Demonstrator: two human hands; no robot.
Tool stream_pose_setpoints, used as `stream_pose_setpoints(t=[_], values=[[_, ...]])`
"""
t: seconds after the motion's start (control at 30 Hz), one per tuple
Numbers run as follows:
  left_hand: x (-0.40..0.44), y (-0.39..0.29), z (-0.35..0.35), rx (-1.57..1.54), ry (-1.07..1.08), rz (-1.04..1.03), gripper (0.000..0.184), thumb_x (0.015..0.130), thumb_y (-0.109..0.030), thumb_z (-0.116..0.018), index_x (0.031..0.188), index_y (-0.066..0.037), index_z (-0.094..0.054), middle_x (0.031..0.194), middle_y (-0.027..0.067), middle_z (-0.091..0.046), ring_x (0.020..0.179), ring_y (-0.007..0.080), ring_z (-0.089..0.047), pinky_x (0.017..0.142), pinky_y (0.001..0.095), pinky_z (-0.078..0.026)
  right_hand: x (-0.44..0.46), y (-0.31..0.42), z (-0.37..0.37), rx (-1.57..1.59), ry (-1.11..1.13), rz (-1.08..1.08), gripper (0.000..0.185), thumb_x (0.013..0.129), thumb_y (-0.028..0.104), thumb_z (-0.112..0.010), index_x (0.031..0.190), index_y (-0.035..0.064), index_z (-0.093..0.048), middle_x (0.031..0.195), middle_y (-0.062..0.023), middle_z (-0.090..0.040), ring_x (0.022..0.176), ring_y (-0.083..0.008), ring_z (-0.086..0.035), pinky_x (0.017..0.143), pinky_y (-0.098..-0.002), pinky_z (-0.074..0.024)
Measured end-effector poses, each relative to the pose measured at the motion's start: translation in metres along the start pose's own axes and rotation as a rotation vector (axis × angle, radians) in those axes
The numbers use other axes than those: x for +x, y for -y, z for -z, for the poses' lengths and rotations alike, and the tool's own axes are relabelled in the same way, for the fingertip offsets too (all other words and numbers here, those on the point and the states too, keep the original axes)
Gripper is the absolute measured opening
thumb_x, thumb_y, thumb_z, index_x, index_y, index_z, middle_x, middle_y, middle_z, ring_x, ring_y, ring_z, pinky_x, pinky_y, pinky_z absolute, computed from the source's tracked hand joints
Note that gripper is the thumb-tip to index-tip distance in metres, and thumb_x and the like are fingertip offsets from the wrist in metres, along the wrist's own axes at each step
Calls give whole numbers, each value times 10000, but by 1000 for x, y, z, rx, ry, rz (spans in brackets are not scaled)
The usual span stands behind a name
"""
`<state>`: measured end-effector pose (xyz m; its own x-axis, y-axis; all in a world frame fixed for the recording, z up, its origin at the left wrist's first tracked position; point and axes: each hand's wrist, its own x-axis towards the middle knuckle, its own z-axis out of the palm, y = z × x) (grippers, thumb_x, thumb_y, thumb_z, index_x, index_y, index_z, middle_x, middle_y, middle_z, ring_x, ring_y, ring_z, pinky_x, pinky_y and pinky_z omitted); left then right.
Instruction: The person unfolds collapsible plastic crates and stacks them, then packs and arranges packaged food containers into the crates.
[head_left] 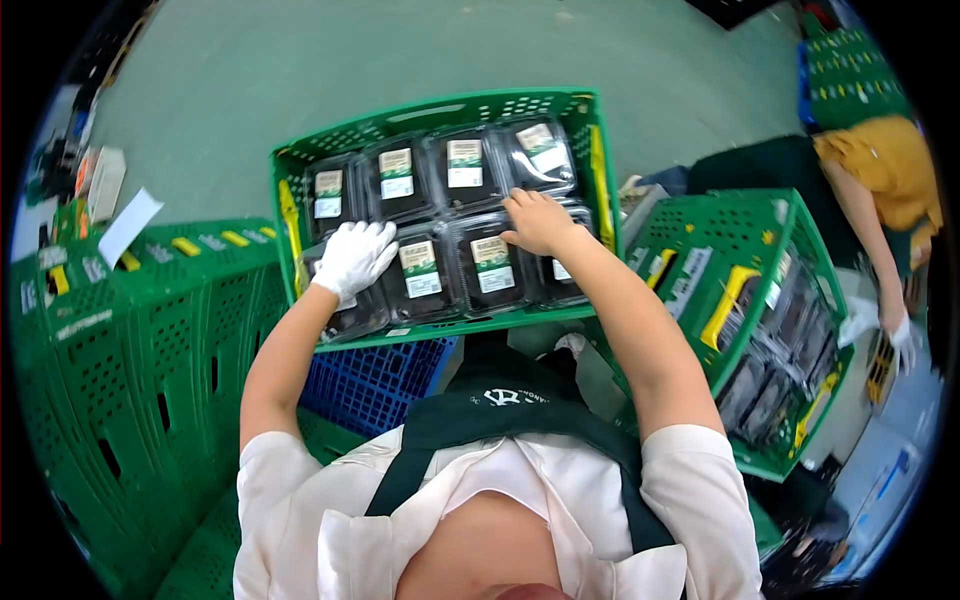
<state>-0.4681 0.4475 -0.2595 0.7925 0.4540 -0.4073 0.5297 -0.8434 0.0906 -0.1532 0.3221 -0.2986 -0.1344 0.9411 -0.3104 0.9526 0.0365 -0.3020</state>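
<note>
A green plastic crate (430, 112) in front of me holds two rows of clear-lidded food packs (397, 180) with dark contents and green-and-white labels. My left hand (352, 262), in a white glove, lies over a pack (352, 318) at the near left corner, fingers stretched out. Bare, my right hand (542, 222) reaches in from the right. Its fingers are extended over the packs where the two rows meet, near a labelled pack (491, 268). Neither hand visibly grips anything. Part of the pack (563, 275) at the near right is hidden by my right forearm.
Stacked green crates (150, 330) stand at left with a white paper sheet (130, 225) on top. A blue crate (375, 380) is below the packed one. At right, a tilted green crate (740, 215) holds more packs, beside a person in a mustard top (880, 165).
</note>
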Motion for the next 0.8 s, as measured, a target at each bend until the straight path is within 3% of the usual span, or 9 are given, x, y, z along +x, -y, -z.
stream_pose_setpoints(t=[0.07, 0.17, 0.27, 0.37, 0.47, 0.53, 0.57, 0.67, 0.8], values=[[-15, -2, 5, 113, -315, -188, 471, 939, -353, -564, 1333, -95, -535, 1202, 146, -600, 1143, 319, -568, 1004, 471, -413, -19, 14, 53, -28, 1, 4, 413, 840, 338, -702, 1113, 34, -643, 1176, -138, -603, 1148, -312, -580, 942, -447, -496], [-44, -29, 21, -72, -397, 299, 644, 878, -323, -641, 1453, -101, -452, 1455, 191, -434, 1333, 387, -415, 1101, 513, -328, -82, 45, 130, 76, -252, 41, 392, 803, 249, -726, 1121, 50, -615, 1105, -104, -596, 1039, -304, -609, 839, -414, -523], [-70, -36, -18, -94, -390, 651, 618, 937, -296, -558, 1495, -83, -398, 1514, 220, -366, 1379, 385, -376, 1122, 486, -312, -183, 63, 166, 274, -574, 64, 333, 827, 227, -716, 1095, 68, -597, 1069, -78, -593, 978, -275, -612, 793, -406, -508], [-86, -9, -51, -131, -486, 546, 512, 1047, -298, -388, 1518, -94, -379, 1569, 236, -303, 1426, 389, -318, 1172, 420, -259, -284, 58, 166, 194, -729, -85, 330, 840, 215, -717, 1115, 85, -589, 1125, -64, -600, 961, -263, -607, 786, -382, -508], [-91, 1, -36, 126, -237, 592, 528, 1058, -338, -376, 1556, -177, -312, 1602, 136, -290, 1453, 319, -310, 1172, 505, -250, -384, 39, 153, 152, -804, -330, 307, 823, 173, -733, 1100, 90, -629, 1124, -72, -637, 966, -272, -635, 803, -387, -531], [-86, 6, -33, 261, -265, 660, 535, 1056, -349, -377, 1565, -211, -287, 1610, 90, -290, 1447, 298, -334, 1149, 545, -273, -448, 22, 139, 107, -886, -459, 257, 815, 132, -732, 1055, 79, -658, 1089, -88, -660, 965, -289, -644, 823, -397, -533], [-79, -20, -6, 187, -285, 740, 541, 1048, -347, -394, 1561, -204, -298, 1606, 123, -288, 1427, 325, -361, 1133, 550, -295, -483, 8, 134, 27, -896, -562, 247, 810, 117, -733, 1042, 71, -662, 1075, -98, -664, 969, -298, -646, 828, -401, -532], [-59, -42, 16, -107, -705, 510, 575, 1009, -311, -452, 1538, -116, -339, 1552, 251, -311, 1403, 413, -355, 1156, 495, -279, -584, -43, 113, -188, -981, -850, 215, 820, 154, -731, 991, 43, -660, 1043, -123, -663, 970, -323, -639, 832, -413, -518], [-25, -151, 91, -246, -860, 333, 557, 1016, -276, -468, 1492, -2, -373, 1528, 260, -335, 1428, 388, -306, 1186, 453, -223, -673, -100, 96, -245, -1116, -1103, 176, 866, 144, -709, 992, 33, -654, 1021, -117, -658, 945, -330, -621, 811, -412, -500]])
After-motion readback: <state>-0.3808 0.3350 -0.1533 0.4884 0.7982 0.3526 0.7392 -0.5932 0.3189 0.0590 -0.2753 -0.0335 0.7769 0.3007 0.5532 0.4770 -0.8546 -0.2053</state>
